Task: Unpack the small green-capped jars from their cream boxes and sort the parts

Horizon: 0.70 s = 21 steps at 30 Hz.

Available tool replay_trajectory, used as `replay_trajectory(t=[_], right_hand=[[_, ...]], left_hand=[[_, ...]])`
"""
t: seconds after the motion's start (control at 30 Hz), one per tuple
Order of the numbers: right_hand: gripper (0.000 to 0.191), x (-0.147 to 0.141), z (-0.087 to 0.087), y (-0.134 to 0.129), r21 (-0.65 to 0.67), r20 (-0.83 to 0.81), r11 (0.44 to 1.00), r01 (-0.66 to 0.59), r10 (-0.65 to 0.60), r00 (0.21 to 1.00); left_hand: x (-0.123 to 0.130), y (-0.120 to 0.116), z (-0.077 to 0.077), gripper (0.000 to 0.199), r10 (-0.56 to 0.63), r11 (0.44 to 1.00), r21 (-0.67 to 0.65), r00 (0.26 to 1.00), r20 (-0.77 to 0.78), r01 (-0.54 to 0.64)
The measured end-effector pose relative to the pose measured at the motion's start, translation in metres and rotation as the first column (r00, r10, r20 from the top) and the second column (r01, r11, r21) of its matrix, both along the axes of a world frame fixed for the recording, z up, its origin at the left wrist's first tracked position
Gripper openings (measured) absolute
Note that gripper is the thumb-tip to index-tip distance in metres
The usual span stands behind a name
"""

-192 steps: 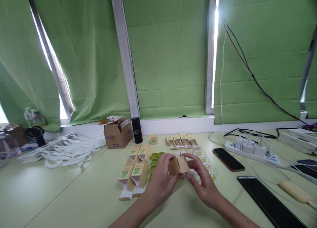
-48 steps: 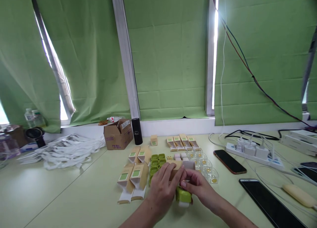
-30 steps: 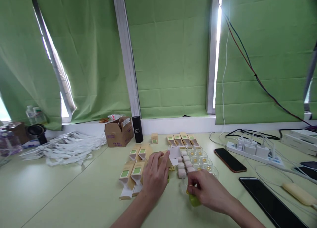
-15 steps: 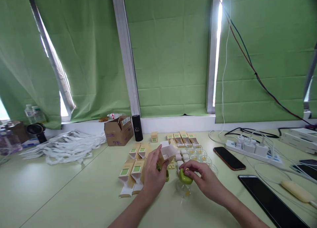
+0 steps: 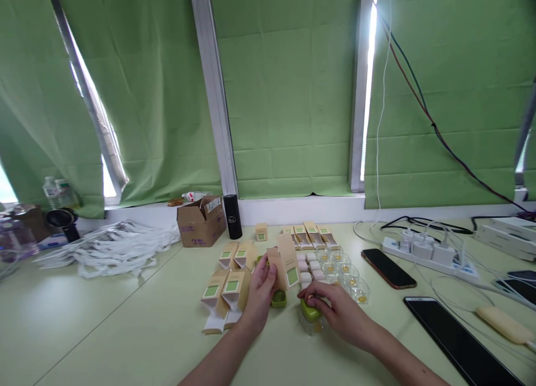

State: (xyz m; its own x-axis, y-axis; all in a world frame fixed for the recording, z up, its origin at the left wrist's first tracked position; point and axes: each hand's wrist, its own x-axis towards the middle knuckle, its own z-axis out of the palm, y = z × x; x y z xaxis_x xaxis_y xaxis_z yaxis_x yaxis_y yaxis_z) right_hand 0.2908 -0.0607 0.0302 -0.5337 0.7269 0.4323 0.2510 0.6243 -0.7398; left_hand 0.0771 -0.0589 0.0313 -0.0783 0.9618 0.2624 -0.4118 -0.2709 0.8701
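Note:
My left hand [image 5: 260,292] grips a small kraft box [image 5: 288,267] with a green label, its flap raised. Closed around the top of a green lid [image 5: 310,312], my right hand [image 5: 325,302] holds it on a clear container [image 5: 309,325]. Between the hands sits a green cup [image 5: 278,299]. Opened kraft boxes [image 5: 232,288] lie left of my left hand. Behind my right hand are several pale pink blocks [image 5: 317,275] and clear containers with yellow centres [image 5: 353,281].
More kraft boxes [image 5: 307,235] stand at the back. A cardboard carton [image 5: 201,224], a black cylinder [image 5: 232,217] and white straps [image 5: 125,246] are further left. Phones [image 5: 387,267], a tablet [image 5: 456,341] and a power strip [image 5: 431,256] with cables lie right.
The box in my left hand has turned, so its label now faces me. My right hand has lowered the green lid slightly onto the clear container.

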Motion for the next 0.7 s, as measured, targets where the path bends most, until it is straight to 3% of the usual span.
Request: replay_trajectory(t=[0.2, 0.37, 0.53, 0.7], right_hand=[[0.021, -0.002, -0.005, -0.002, 0.023, 0.087, 0.999, 0.029, -0.031, 0.996], [0.018, -0.001, -0.007, -0.004, 0.009, 0.087, 0.999, 0.045, -0.045, 0.995], [0.022, -0.004, 0.002, -0.004, -0.074, -0.116, 0.995, 0.074, -0.082, 0.99], [0.036, -0.016, 0.018, 0.006, -0.218, -0.264, 0.974, 0.059, -0.117, 0.957]], left_hand=[[0.002, -0.003, 0.004, 0.045, -0.147, 0.988, -0.04, 0.983, 0.112, 0.152], [0.003, -0.004, 0.005, 0.042, -0.179, 0.98, -0.06, 0.974, 0.14, 0.189], [0.004, -0.005, 0.003, 0.047, -0.181, 0.976, -0.091, 0.97, 0.165, 0.197], [0.004, -0.007, 0.002, 0.054, -0.116, 0.985, -0.112, 0.982, 0.15, 0.134]])
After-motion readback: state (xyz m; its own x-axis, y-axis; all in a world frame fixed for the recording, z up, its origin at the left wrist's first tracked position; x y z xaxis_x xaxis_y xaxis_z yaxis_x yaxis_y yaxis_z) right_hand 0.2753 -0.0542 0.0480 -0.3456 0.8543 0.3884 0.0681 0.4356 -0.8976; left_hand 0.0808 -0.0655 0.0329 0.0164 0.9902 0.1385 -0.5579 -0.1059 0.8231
